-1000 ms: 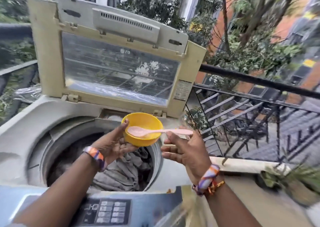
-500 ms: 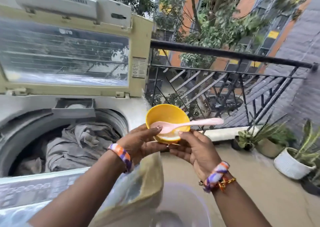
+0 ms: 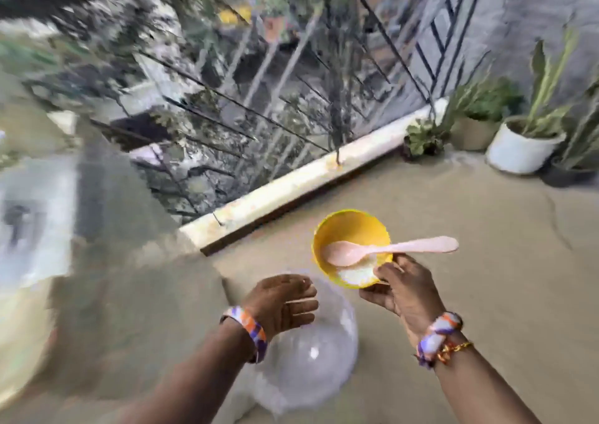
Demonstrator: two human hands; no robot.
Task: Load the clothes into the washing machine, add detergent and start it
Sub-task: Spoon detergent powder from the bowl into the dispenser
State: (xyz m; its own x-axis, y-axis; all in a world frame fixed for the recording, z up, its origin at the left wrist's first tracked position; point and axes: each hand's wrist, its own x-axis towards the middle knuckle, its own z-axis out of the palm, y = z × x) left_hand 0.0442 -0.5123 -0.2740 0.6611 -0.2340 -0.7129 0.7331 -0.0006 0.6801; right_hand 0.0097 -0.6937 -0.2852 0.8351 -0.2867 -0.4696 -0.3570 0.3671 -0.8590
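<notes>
Detergent step: right hand (image 3: 406,294) grips yellow bowl (image 3: 351,248) w/ pink spoon (image 3: 389,250); left hand (image 3: 283,302) relaxed, empty. Next, prob.: set bowl down, start machine.

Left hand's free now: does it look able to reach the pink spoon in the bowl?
Probably yes. The left hand is open and empty beside the yellow bowl; the pink spoon lies uncovered, nothing between. The right hand holds the bowl.
</notes>
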